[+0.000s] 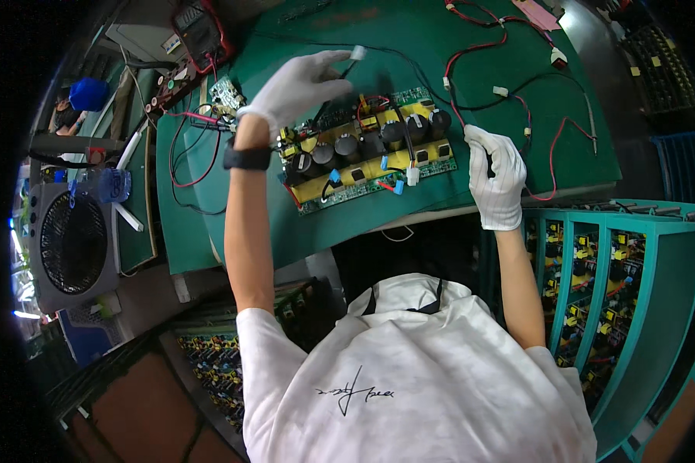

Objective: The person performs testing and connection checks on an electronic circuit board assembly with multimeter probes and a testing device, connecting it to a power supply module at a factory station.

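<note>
A long green circuit board (367,150) with a row of black cylindrical capacitors (346,145) and yellow parts lies on the green work mat. My left hand (301,86), white-gloved, is over its far left corner, thumb and fingers apart. A white plug (357,52) on a black cable is right by its index fingertip; whether they touch is unclear. To the right of the board is my gloved right hand (496,176), with fingers pinched together at the end of a red wire (456,106). A white connector (413,177) hangs at the board's near edge.
A red-and-black multimeter (201,32) stands at the back left, its leads looping over the mat (201,251). Red and black cables with a white plug (558,58) run along the back right. Green racks (649,309) of boards stand at right; a fan (73,239) at left.
</note>
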A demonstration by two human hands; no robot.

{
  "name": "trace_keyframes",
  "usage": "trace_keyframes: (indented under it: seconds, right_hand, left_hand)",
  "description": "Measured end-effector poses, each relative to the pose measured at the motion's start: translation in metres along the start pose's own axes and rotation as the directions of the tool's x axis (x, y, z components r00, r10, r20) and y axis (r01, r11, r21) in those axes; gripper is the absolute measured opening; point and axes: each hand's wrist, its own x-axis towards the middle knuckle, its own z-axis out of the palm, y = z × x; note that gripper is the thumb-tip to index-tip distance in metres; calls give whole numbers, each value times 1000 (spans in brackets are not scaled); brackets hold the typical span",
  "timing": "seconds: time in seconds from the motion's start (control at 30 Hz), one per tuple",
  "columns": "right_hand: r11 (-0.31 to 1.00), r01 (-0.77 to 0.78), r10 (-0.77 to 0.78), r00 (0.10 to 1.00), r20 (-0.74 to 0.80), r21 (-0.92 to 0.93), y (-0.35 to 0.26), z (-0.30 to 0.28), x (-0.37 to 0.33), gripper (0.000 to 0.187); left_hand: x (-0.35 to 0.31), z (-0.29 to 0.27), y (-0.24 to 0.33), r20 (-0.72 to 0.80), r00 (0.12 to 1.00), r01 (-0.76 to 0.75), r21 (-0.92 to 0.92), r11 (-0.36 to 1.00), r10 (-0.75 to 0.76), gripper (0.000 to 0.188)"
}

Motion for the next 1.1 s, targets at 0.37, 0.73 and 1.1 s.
trace_keyframes:
  seconds: [0.37,0.73,1.1]
  right_hand:
    - [997,26,-25,1000,-14,78,-2,-7,2,27]
    - [775,40,185,940,287,-631,94,-28,69,25]
    - [976,68,-157,876,456,205,-27,-22,128,26]
  left_hand:
    - [-45,-5,4,-201,970,-211,-421,882,136,52]
    - [-49,24,16,-169,981,-176,-610,773,91,29]
    - [-47,36,18,-106,966,-259,-428,866,236,33]
